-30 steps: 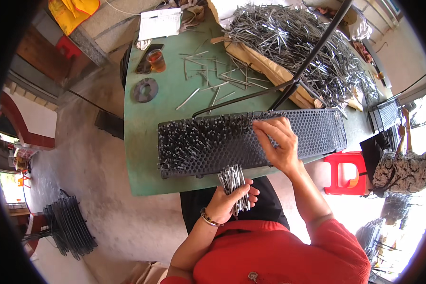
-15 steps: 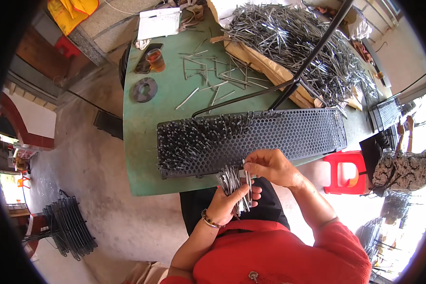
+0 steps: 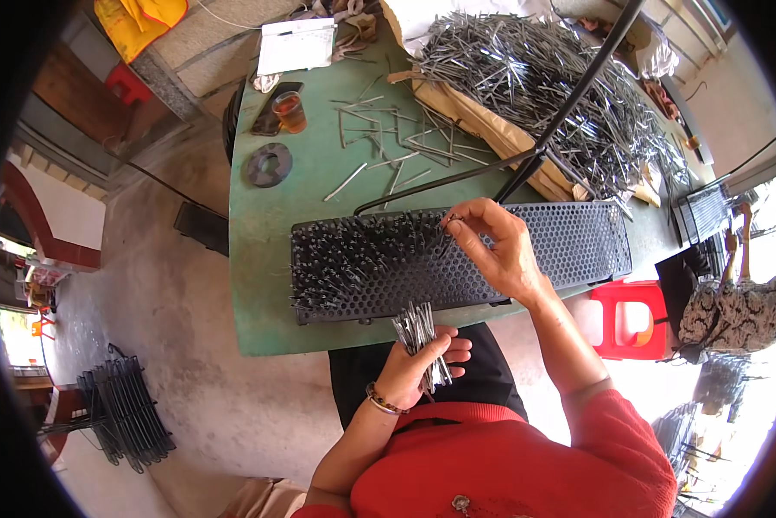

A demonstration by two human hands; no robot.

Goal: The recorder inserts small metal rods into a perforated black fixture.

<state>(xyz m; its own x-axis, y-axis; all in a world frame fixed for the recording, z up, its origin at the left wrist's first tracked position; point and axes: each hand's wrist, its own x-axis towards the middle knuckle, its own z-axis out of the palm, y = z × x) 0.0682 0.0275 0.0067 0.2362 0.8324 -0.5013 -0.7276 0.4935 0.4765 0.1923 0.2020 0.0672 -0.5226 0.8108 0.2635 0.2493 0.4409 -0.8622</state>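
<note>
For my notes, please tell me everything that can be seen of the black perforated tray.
The black perforated tray is long and roughly rectangular, with close rows of holes; metal or plastic, I cannot tell. It lies along the near edge of the green table. Thin rods crowd its left part, many leaning; open holes show at right. The right hand is over its middle, contact unclear.

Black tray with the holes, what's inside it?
Rods stand crowded in the left part of the tray; open holes show toward its right end. The right hand hides some holes; their contents can't be seen.
</note>
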